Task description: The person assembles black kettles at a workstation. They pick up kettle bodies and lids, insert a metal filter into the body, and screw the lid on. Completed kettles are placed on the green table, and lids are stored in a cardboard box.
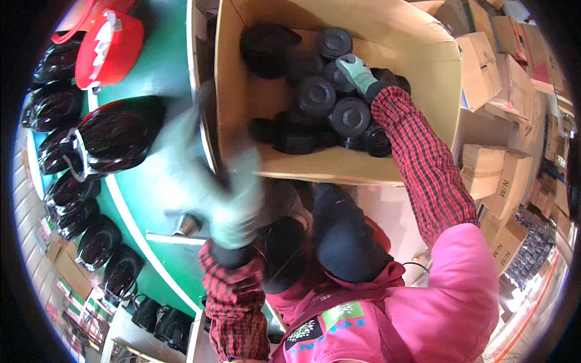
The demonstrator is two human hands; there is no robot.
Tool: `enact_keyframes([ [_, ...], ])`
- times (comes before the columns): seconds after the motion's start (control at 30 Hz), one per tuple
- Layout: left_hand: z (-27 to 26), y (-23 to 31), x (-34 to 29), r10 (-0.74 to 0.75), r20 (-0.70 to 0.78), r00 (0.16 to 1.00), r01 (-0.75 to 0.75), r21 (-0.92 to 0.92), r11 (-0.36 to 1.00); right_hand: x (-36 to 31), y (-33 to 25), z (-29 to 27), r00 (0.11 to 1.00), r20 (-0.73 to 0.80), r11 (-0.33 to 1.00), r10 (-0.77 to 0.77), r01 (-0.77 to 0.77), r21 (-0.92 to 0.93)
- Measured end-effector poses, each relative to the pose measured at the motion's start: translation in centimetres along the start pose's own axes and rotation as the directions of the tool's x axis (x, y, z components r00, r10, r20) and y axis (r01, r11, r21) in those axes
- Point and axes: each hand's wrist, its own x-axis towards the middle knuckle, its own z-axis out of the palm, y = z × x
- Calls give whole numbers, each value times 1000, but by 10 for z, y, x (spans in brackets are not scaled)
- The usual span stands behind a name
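Observation:
A large open cardboard box (242, 162) stands in front of me, with several round black parts (351, 117) piled inside, ringed on their faces like lids or bases. My right hand (358, 72), in a pale glove, reaches into it; the fingers are closed at the edge of one ringed black part (336, 77). My left hand (236, 199), gloved too, is over the green bench between the box and a glossy black rounded housing (118, 133). Motion smears it, so its fingers and anything in them cannot be made out.
The green work surface (145, 242) with a white line runs along my left. Several glossy black housings (100, 242) line its far side. A red basin (109, 51) is at the upper left. Stacked cartons (484, 169) stand at right. A small metallic piece (187, 225) lies near my left wrist.

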Motion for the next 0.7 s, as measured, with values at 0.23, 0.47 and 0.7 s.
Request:
enact_keyframes([
  [0.23, 215, -80, -47, -753, 603, 262, 567, 535, 626, 49, 42, -126, 987, -66, 962, 149, -160, -221],
  [0.47, 286, -191, -86, -674, 725, 138, 778, 342, 527, 14, 5, -150, 732, 589, 737, 342, 180, -651],
  [0.7, 270, -227, -117, -713, 701, 14, 599, 564, 568, 5, 7, -127, 809, 378, 497, 450, 125, -859],
])
